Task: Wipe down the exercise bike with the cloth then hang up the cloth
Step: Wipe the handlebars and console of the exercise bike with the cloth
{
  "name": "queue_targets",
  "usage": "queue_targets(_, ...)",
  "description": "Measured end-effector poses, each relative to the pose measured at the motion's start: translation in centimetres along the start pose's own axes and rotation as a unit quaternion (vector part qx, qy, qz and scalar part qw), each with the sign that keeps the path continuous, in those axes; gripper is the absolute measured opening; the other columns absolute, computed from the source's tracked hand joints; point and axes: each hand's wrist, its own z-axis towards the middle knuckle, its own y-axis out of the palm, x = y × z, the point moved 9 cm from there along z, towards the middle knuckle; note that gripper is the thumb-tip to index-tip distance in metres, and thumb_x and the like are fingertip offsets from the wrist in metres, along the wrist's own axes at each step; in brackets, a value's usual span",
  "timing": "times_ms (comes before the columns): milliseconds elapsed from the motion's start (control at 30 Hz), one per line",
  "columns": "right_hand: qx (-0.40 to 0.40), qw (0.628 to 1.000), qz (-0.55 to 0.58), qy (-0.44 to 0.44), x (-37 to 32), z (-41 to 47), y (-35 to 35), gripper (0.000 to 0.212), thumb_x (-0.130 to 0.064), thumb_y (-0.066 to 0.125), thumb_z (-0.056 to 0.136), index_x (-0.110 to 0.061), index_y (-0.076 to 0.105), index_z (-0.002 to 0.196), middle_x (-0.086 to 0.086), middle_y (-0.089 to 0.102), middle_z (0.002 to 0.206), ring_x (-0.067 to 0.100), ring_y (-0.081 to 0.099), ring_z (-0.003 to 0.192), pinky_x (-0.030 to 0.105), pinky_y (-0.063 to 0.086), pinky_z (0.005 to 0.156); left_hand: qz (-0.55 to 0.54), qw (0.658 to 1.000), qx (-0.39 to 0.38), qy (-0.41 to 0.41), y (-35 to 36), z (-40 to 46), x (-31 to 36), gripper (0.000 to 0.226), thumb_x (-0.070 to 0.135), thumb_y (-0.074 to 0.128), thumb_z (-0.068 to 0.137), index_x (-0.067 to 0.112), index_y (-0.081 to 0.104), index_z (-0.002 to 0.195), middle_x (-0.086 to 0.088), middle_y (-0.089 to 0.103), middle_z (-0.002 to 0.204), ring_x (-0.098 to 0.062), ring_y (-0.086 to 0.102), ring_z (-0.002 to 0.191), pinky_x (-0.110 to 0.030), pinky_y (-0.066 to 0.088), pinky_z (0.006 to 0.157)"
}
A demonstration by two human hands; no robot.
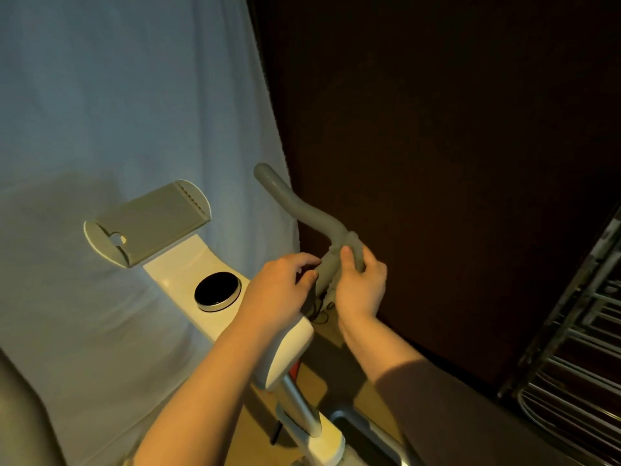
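Your hands meet at the base of the grey handlebar (302,210), where it joins the white console (188,267) of the bike (295,341). Your right hand (361,284) wraps the bar with the cloth (331,264) — a grey, nubbly fabric nearly the same shade as the bar — trapped between palm and tube; the thumb lies across the front and the fingers curl round the far side. Your left hand (279,290) sits just beside it, touching the same stretch of bar, fingers bent and tips pinching at the cloth's near edge; how firmly it grips you cannot tell, since the knuckles hide the contact. The cloth shows only as a ragged strip between the two hands and a bit above the right thumb. Beyond your hands the bar rises, bends and ends in a rounded tip up and to the left. Left of the hands a round black dial (217,291) with a silver rim sits in the console, and further left a grey tablet holder (151,223) tilts up from it. Below your forearms a silver post (299,405) runs down from the console. A pale sheet (117,112) hangs behind the bike on the left; the right side is dark — with a metal drying rack (578,364) at the lower right edge.
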Motion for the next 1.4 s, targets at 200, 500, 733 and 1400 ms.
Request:
queue_targets(200,-0.080,0.992,-0.042,-0.090,-1.0,-2.8,0.3,0.039,-0.035,0.057,0.094,-0.030,0.054,0.133,-0.004,0.043,0.118,0.006,0.054,0.091,0.026,0.045,0.083,-0.024,0.999,0.015,-0.031,-0.3,0.0,-0.4,0.019,0.027,0.056,0.096,0.030,0.067,0.112,0.009,0.067,0.108,-0.013,0.060,0.096,-0.034,0.050,0.084)
queue_targets(500,-0.171,0.949,-0.131,-0.229,-3.3,-6.1,1.4,0.040,-0.028,0.062,0.092,-0.034,0.056,0.131,-0.011,0.035,0.104,0.010,0.051,0.091,0.027,0.048,0.076,-0.130,0.986,0.070,-0.076,-1.8,-0.8,-1.4,0.034,-0.006,0.046,0.088,0.024,0.062,0.086,0.002,0.067,0.087,-0.015,0.061,0.086,-0.023,0.046,0.074)
queue_targets(733,-0.180,0.894,-0.294,-0.288,-5.3,-2.8,2.4,0.034,-0.038,0.057,0.093,-0.032,0.058,0.126,-0.006,0.036,0.107,0.017,0.048,0.106,0.037,0.049,0.082,-0.150,0.981,0.096,-0.076,-2.1,-0.8,-1.4,0.030,-0.003,0.044,0.090,0.023,0.060,0.088,-0.002,0.066,0.086,-0.020,0.064,0.083,-0.039,0.052,0.079)
queue_targets(1400,0.007,0.986,0.139,0.094,2.5,-5.1,0.6,0.037,-0.031,0.055,0.096,-0.032,0.053,0.133,-0.002,0.061,0.126,0.016,0.058,0.115,0.042,0.049,0.098,-0.035,0.994,-0.087,-0.060,0.6,1.6,-0.7,0.010,0.027,0.046,0.098,0.027,0.056,0.099,0.000,0.063,0.094,-0.012,0.057,0.079,-0.036,0.049,0.075)
